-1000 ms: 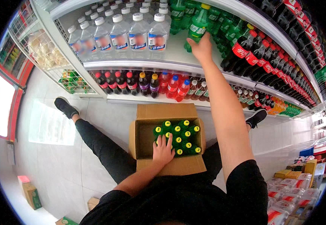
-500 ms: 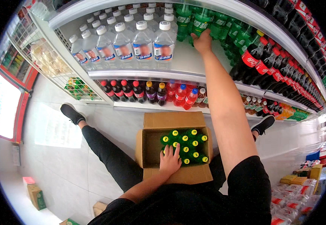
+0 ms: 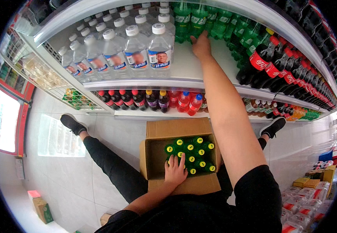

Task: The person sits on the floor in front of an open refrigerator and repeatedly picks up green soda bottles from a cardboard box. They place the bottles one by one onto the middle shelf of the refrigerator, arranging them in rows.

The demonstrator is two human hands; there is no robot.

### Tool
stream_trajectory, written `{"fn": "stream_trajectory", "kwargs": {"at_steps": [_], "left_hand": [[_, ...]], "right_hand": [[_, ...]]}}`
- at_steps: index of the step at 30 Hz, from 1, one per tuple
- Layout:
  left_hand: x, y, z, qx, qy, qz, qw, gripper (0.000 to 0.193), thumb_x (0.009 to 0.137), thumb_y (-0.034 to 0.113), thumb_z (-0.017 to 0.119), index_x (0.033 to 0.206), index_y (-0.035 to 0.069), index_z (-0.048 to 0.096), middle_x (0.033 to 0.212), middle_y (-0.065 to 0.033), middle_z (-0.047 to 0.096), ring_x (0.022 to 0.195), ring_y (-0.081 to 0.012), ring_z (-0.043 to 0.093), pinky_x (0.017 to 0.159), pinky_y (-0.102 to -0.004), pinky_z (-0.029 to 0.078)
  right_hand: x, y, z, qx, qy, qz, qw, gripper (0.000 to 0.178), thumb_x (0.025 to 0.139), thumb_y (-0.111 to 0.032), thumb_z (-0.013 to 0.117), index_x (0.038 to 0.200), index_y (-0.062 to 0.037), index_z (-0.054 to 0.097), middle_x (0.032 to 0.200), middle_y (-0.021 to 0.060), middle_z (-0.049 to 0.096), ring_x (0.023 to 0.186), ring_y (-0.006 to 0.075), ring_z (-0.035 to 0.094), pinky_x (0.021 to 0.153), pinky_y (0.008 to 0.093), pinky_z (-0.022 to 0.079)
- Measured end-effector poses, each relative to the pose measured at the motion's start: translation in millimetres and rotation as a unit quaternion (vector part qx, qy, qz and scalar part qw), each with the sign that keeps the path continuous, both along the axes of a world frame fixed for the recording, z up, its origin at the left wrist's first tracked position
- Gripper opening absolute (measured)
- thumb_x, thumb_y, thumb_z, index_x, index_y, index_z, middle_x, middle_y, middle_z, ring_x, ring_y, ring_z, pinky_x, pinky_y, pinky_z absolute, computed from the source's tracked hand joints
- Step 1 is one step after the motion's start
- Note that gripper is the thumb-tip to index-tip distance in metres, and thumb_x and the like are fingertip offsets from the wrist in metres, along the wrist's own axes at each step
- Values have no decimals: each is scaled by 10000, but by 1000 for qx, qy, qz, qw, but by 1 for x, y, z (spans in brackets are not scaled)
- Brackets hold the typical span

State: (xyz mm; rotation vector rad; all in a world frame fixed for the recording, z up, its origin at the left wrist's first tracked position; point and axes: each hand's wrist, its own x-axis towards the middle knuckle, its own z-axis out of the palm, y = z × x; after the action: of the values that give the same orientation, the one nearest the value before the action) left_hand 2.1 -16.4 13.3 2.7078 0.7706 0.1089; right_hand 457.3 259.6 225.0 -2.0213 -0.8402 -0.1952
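Observation:
My right hand (image 3: 202,46) reaches up to the shelf, its fingers and thumb closed around the lower part of a green soda bottle (image 3: 198,20). That bottle stands upright near the front of the green bottles, beside another green bottle (image 3: 182,21). Below, an open cardboard box (image 3: 179,128) sits on the floor between my legs. Several yellow-capped green bottles (image 3: 191,159) stand packed toward its right side. Over the caps on their left lies my left hand (image 3: 175,171), fingers spread and resting on the bottles; it lifts nothing.
Clear bottles with white caps (image 3: 159,50) fill the shelf's left part; dark cola bottles (image 3: 259,64) line the right. A lower shelf holds red drinks (image 3: 194,105) and more colas. Wrapped packs (image 3: 302,206) are stacked at lower right. A wire rack (image 3: 48,77) stands at left.
My right hand and the green bottle have shifted back and slightly left on the shelf, into line with its neighbours. My left hand stays on the bottles in the box. The view has shifted slightly.

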Motion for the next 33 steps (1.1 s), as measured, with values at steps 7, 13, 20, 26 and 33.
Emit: {"fn": "stream_trajectory", "kwargs": {"at_steps": [7, 13, 20, 26, 33], "left_hand": [[0, -1, 0, -2, -2, -10, 1000, 865, 868, 357, 721, 1617, 114, 361, 1428, -249, 519, 1399, -430, 440, 1062, -647, 427], [0, -4, 1, 3, 3, -14, 1000, 862, 869, 336, 713, 1619, 108, 354, 1439, -252, 508, 1408, -428, 429, 1062, -647, 427], [-4, -3, 5, 22, -8, -24, 999, 885, 873, 301, 737, 1629, 75, 336, 1389, -274, 524, 1367, -452, 460, 1030, -634, 464], [-5, -3, -3, 33, -3, -9, 999, 889, 847, 312, 731, 1624, 112, 348, 1413, -230, 517, 1397, -415, 439, 1041, -626, 447], [-5, -2, 2, 21, -14, -17, 1000, 860, 875, 268, 721, 1623, 79, 342, 1418, -267, 511, 1381, -450, 458, 1033, -630, 466]], "right_hand": [[8, -3, -8, -31, 12, 20, 999, 599, 1034, -305, 639, 1394, 76, 350, 1254, 393, 636, 1178, 533, 626, 993, 534, 510], [25, 0, -14, -56, -13, 20, 998, 714, 997, -324, 677, 1477, 64, 316, 1319, 359, 630, 1228, 511, 615, 1045, 521, 496], [14, -18, -5, -89, -36, 65, 993, 921, 910, -352, 736, 1527, 131, 253, 1385, 355, 601, 1290, 477, 598, 1079, 457, 502], [-31, -59, 24, -236, 9, 30, 971, 738, 875, -321, 743, 1424, 116, 515, 1409, 321, 605, 1282, 440, 625, 1067, 462, 523], [-133, -193, -6, 180, -144, 73, 970, 250, 938, -77, 650, 1159, 17, 723, 1203, 209, 743, 1124, 340, 722, 967, 382, 551]]}}
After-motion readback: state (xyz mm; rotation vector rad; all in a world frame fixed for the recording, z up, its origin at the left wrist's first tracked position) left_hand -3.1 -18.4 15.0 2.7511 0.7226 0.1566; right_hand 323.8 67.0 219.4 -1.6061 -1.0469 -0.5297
